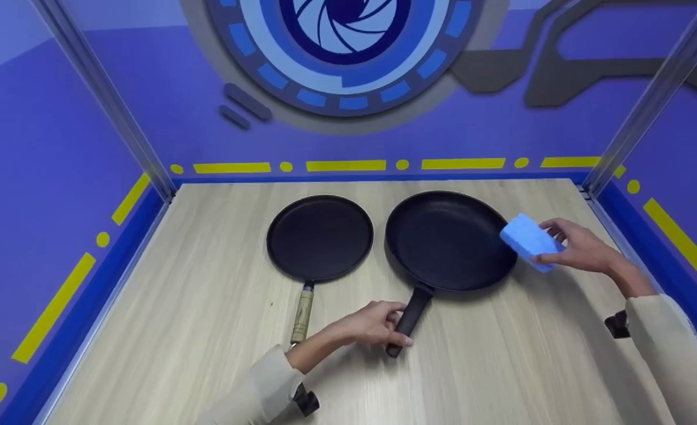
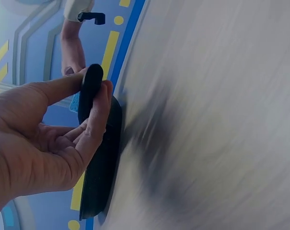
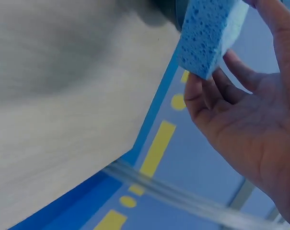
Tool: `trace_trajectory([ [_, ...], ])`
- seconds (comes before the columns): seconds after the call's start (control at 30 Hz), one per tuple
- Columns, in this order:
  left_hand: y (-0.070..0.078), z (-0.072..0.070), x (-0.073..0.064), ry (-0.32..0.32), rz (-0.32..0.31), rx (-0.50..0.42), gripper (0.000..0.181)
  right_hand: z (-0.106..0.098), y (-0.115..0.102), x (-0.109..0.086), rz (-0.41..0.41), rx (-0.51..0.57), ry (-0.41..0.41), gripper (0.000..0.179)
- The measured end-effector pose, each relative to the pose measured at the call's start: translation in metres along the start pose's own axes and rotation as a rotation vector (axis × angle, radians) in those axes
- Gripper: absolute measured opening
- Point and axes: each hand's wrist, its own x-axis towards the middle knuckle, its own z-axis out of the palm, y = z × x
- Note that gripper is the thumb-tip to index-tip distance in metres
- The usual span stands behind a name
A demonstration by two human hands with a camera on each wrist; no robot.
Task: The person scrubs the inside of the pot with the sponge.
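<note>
My left hand [image 1: 375, 324] grips the black handle [image 1: 412, 319] of a deep black frying pan [image 1: 449, 242]. In the left wrist view, thumb and fingers of the left hand [image 2: 53, 139] close round the end of that handle. A blue sponge [image 1: 528, 241] is pinched in my right hand [image 1: 582, 245], at the right rim of the pan. Seen from the right wrist, the porous sponge [image 3: 209, 36] sits between thumb and fingers of the right hand [image 3: 250, 110]. Whether it touches the rim cannot be told.
A flat black pan [image 1: 320, 236] with a wooden handle [image 1: 302, 316] lies left of the frying pan. Both are on a light wooden table [image 1: 195, 307]. Blue printed walls [image 1: 147, 118] with metal corner posts [image 1: 103, 100] enclose the table at the back and sides.
</note>
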Motion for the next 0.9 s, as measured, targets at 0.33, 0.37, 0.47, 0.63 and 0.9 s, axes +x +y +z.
trace_trajectory([
  [0.33, 0.000, 0.001, -0.004, 0.015, 0.035, 0.082, 0.066, 0.013, 0.046, -0.023, 0.176, 0.062, 0.183, 0.086],
  [0.37, -0.001, 0.001, -0.005, 0.015, 0.038, 0.075, 0.065, 0.015, 0.048, -0.024, 0.199, 0.058, 0.182, 0.088],
  [0.47, -0.003, -0.001, -0.007, 0.019, 0.042, 0.053, 0.064, 0.023, 0.049, -0.025, 0.249, 0.048, 0.177, 0.092],
  [0.63, -0.004, -0.011, -0.014, 0.011, 0.039, 0.018, 0.057, 0.031, 0.046, -0.023, 0.296, 0.022, 0.134, 0.096],
  [0.9, -0.009, -0.043, -0.024, 0.084, 0.069, -0.028, 0.041, 0.036, 0.054, -0.030, 0.301, -0.030, 0.071, 0.097],
])
